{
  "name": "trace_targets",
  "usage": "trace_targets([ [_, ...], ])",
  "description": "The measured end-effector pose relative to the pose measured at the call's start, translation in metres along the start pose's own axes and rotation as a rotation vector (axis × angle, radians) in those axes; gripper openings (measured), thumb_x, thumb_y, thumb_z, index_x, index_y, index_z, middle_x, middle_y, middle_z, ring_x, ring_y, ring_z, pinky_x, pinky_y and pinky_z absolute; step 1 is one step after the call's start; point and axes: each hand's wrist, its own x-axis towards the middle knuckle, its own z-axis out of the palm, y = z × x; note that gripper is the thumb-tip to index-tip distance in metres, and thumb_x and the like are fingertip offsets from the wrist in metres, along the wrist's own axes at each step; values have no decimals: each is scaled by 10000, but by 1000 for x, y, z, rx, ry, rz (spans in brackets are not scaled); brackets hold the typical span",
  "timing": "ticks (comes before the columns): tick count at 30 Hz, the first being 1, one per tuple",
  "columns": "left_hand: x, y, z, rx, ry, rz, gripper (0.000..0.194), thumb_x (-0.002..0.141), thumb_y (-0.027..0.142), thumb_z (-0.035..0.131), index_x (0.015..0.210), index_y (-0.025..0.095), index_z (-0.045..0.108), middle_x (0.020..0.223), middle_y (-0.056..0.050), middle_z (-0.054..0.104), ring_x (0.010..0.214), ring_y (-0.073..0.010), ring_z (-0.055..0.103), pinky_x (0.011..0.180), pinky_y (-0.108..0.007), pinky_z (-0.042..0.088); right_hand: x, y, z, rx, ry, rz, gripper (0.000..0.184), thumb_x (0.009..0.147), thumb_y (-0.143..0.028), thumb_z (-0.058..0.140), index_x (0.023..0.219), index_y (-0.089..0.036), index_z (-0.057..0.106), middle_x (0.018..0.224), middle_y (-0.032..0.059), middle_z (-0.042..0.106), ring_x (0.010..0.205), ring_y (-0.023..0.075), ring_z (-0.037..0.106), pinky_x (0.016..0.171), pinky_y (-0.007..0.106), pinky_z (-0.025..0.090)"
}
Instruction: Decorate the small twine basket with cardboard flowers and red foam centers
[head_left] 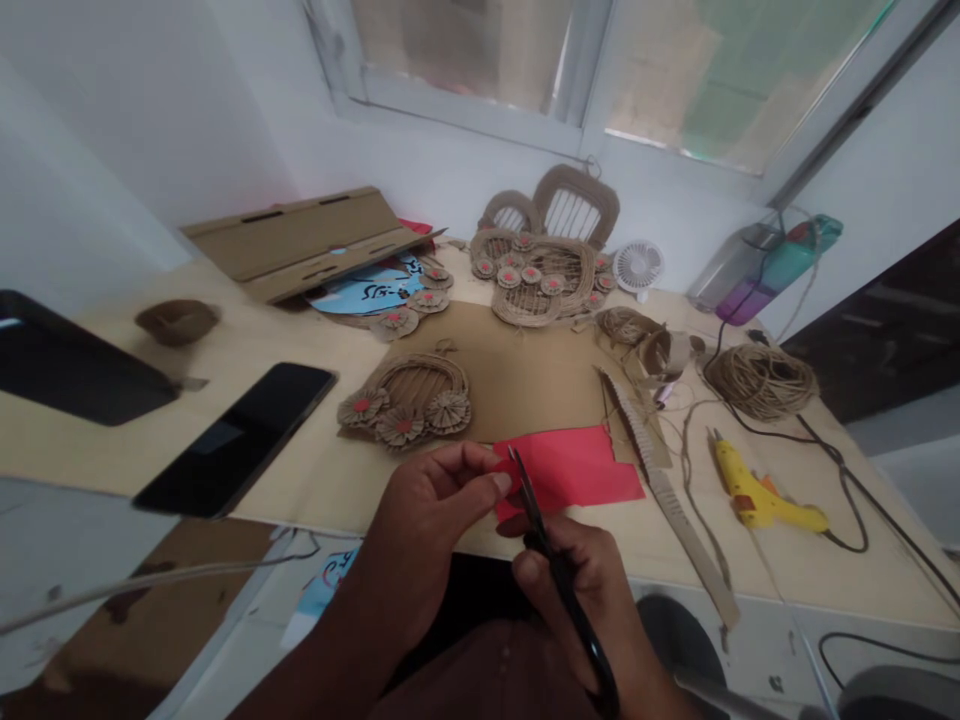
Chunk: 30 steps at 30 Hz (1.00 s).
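Note:
Black-handled scissors (541, 520) are gripped in my right hand (592, 590), with the blades pointing up and away from me. My left hand (431, 510) pinches a small piece of red paper (513, 484) beside the blades; its outline is hard to separate from the red behind it. A larger sheet of red paper (577, 466) lies just beyond both hands, partly on brown cardboard (525, 370). Beyond my left hand rests a twine-wrapped ring decorated with pleated paper rosettes (403, 427), some with red centres.
On the right are a yellow glue gun (757, 495) with its cord, a twine coil (761, 380) and a corrugated strip (667, 500). A phone (240, 440) lies left. Behind are a cardboard box (300, 235), more twine-wrapped frames (536, 280) and a small fan (639, 266).

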Motion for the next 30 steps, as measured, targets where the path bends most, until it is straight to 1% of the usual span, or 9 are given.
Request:
trace_targets([
  [3,1,2,-2,25,-21,-5,99,641,202,705,589,186,622,580,20,656,571,-123,560,618,-247,420,0,0,-2,-21,2,7,431,811,-549,596,823,-129,695,645,29,570,583,150,497,508,225,402],
  [6,2,4,-4,48,-67,-21,89,652,215,700,600,190,633,603,14,674,589,-132,575,626,-255,425,-1,0,-3,-30,12,17,408,805,-524,613,831,-126,695,581,-9,502,493,107,408,458,211,340],
  [8,3,5,-6,66,-87,-26,84,659,217,697,604,192,638,614,13,679,605,-135,580,639,-258,426,-2,1,-4,-23,9,17,395,810,-514,613,843,-130,699,560,-24,477,476,96,377,463,212,333],
  [11,5,7,-7,82,-102,-41,90,660,221,697,602,193,633,617,16,674,625,-139,586,658,-262,425,-3,3,-5,-20,0,21,379,804,-502,623,846,-135,707,560,-26,486,478,96,380,480,216,350],
  [17,8,8,-10,107,-115,-59,69,641,213,700,628,198,634,647,15,683,677,-155,599,704,-275,422,-2,4,-6,-64,19,71,316,755,-448,670,805,-141,722,578,-22,513,470,87,361,457,208,330],
  [21,10,12,-13,117,-166,-84,62,640,208,695,622,201,636,667,0,694,687,-172,610,723,-299,434,-1,2,-7,-91,15,97,324,734,-454,680,782,-136,720,531,-36,469,457,87,357,444,205,326],
  [24,13,17,-15,151,-209,-96,75,635,203,691,592,203,631,651,-5,691,672,-178,621,713,-304,442,-2,1,-9,-96,0,107,280,720,-411,700,774,-136,710,512,-49,433,453,85,354,439,202,310],
  [30,22,23,-20,241,-296,-64,67,630,216,695,579,207,654,635,-29,708,660,-199,654,693,-309,466,-3,-1,-12,-103,-41,131,221,732,-360,688,697,-143,674,512,-52,415,462,84,347,437,207,260],
])
